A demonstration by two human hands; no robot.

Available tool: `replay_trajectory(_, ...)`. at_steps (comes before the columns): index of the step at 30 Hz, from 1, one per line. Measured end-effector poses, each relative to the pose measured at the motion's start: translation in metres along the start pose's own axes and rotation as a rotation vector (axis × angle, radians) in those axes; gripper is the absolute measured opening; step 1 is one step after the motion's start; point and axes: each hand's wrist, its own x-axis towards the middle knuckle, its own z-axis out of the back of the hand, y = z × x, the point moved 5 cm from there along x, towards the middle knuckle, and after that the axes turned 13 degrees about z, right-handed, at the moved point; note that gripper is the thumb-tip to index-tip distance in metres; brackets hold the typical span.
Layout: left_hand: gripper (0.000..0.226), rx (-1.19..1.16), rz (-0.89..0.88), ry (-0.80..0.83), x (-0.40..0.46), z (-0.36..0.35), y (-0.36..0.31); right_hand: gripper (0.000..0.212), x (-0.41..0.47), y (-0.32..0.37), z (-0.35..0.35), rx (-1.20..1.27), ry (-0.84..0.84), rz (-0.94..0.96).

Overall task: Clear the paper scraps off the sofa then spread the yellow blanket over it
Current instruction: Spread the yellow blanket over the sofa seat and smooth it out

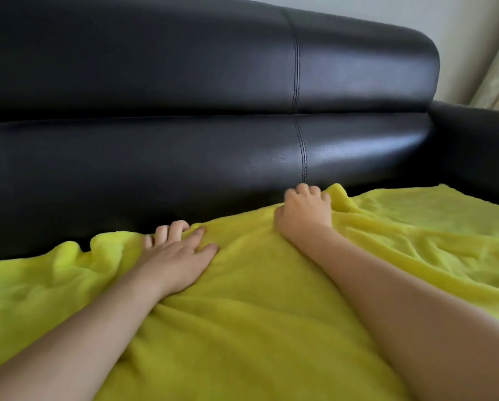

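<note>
Already the yellow blanket [242,299] lies rumpled over the black sofa [213,111] seat; the left hand [175,256] presses it flat-fingered, the right hand [303,212] grips its back edge.

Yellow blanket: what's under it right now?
The yellow blanket hides the sofa seat beneath; any scraps left there cannot be seen. Both hands rest on top.

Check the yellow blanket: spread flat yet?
Spread but rumpled: yellow blanket covers the seat, wrinkled at right; both hands work its back edge.
</note>
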Motion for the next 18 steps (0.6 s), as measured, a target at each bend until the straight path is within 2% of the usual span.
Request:
replay_trajectory(1, 0.084, -0.010, 0.002, 0.017, 0.002, -0.001, 0.001, 0.036, -0.005, 0.018, 0.005, 0.054, -0.053, 0.115)
replay_trajectory(2, 0.083, -0.020, 0.010, 0.022, 0.001, 0.000, 0.000, 0.039, -0.010, 0.032, 0.004, 0.128, -0.024, 0.196)
replay_trajectory(3, 0.078, -0.022, 0.015, 0.004, -0.002, 0.002, -0.003, 0.043, -0.015, 0.045, 0.001, 0.213, 0.059, 0.255)
replay_trajectory(5, 0.062, -0.013, 0.028, -0.099, -0.013, 0.013, -0.003, 0.057, -0.029, 0.062, -0.012, 0.304, 0.367, 0.307)
replay_trajectory(7, 0.051, 0.004, 0.028, -0.251, -0.022, 0.028, -0.012, 0.063, -0.035, 0.052, -0.018, 0.274, 0.526, 0.255)
replay_trajectory(9, 0.048, 0.023, 0.056, -0.373, -0.039, 0.051, -0.003, 0.062, -0.033, 0.049, -0.004, 0.203, 0.538, 0.196)
replay_trajectory(10, 0.050, 0.036, 0.062, -0.373, -0.045, 0.058, 0.003, 0.061, -0.031, 0.048, 0.004, 0.127, 0.500, 0.176)
replay_trajectory(12, 0.065, 0.065, 0.115, -0.271, -0.057, 0.059, 0.036, 0.060, -0.032, 0.069, 0.018, 0.096, 0.375, 0.219)
replay_trajectory(13, 0.072, 0.073, 0.155, -0.172, -0.059, 0.052, 0.053, 0.060, -0.036, 0.082, 0.023, 0.174, 0.344, 0.261)
replay_trajectory(15, 0.074, 0.073, 0.209, 0.055, -0.062, 0.039, 0.095, 0.061, -0.053, 0.116, 0.026, 0.384, 0.440, 0.328)
replay_trajectory(17, 0.067, -0.009, 0.182, 0.158, -0.057, 0.034, 0.117, 0.062, -0.070, 0.141, 0.024, 0.351, 0.551, 0.400)
replay_trajectory(18, 0.064, -0.051, 0.156, 0.169, -0.054, 0.036, 0.124, 0.061, -0.076, 0.148, 0.026, 0.292, 0.554, 0.411)
